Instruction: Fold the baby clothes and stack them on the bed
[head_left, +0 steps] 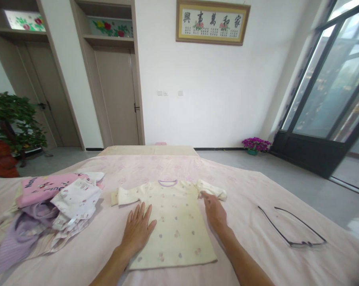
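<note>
A small cream long-sleeved shirt (176, 222) with a scattered print and a lilac neckline lies spread on the pink sheet (241, 254), its collar pointing away from me. My left hand (139, 226) rests flat on the shirt's left side, below the left sleeve, with its fingers spread. At the right armpit my right hand (214, 209) has its thumb and fingers pinched on the edge of the right sleeve (210, 188). That sleeve looks bunched, while the left one reaches out sideways.
A heap of children's clothes (48, 214) in pink, lilac and white lies at the left. Black-framed glasses (298, 238) sit on the sheet at the right. Beyond the covered surface are doors (116, 95), a leafy plant (15, 119) and purple flowers (256, 143).
</note>
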`<state>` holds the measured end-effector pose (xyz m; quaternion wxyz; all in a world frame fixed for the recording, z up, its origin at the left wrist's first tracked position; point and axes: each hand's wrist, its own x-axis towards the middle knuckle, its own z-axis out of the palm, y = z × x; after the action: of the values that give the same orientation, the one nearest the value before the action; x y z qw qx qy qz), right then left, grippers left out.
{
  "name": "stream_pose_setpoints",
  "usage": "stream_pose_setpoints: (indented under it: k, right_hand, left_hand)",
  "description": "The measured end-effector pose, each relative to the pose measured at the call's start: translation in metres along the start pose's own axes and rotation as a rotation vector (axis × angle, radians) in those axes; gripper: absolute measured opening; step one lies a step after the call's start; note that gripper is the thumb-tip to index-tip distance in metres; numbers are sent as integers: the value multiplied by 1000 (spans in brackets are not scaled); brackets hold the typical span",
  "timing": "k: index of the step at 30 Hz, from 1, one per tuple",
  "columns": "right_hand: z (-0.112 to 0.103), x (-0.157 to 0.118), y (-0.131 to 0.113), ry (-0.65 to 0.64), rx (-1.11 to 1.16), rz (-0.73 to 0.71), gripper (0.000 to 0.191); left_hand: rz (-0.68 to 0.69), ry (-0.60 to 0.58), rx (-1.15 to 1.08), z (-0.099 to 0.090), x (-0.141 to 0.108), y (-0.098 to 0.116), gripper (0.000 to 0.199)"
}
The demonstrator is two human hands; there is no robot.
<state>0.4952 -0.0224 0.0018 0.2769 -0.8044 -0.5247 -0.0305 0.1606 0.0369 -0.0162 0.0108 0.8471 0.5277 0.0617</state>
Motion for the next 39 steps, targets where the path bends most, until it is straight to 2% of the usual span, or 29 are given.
stream_pose_setpoints:
  k: [2,3,6,8,11,13,19,22,25,29,30,32,34,36,39]
  right_hand:
    - [-13,12,21,130,-40,201,49]
    - [-19,19,32,152,-78,291,51]
    - [-29,34,54,113,-154,447,63]
    - [-28,42,59,69,-159,431,65]
    - [-23,52,58,11,-148,349,54]
    - [-28,59,60,11,-142,314,50]
    - [-80,73,95,56,-202,391,49]
    - [-89,69,93,50,-240,377,49]
    - [-66,59,56,13,-238,220,51]
    - [-7,34,-22,-116,-199,-85,53]
    - [8,26,-38,-159,-214,-197,56]
    - [31,13,-59,-220,-249,-293,61]
    - [45,6,-65,-261,-287,-298,64]
    - [52,4,-58,-272,-313,-264,67]
    - [57,6,-42,-222,-334,-230,67]
  left_hand:
    - [-1,10,-4,1,0,-1,66]
    - [0,16,-6,2,0,-1,66]
    - [4,34,-21,4,1,-2,65]
    - [3,38,-33,4,1,-3,65]
    - [0,40,-48,2,0,-3,64]
    - [1,46,-57,1,-1,-3,63]
    - [-9,59,-62,0,-1,-2,63]
    - [-12,54,-61,0,0,-2,63]
    - [-6,53,-58,0,-1,-1,63]
    - [4,34,-63,-1,-2,-1,60]
    - [5,28,-65,-2,-3,-1,59]
    - [6,21,-68,-2,-5,0,59]
    - [16,18,-76,-3,-7,0,58]
    - [46,24,-102,-7,-9,-4,55]
    - [61,133,-108,-19,-8,-24,44]
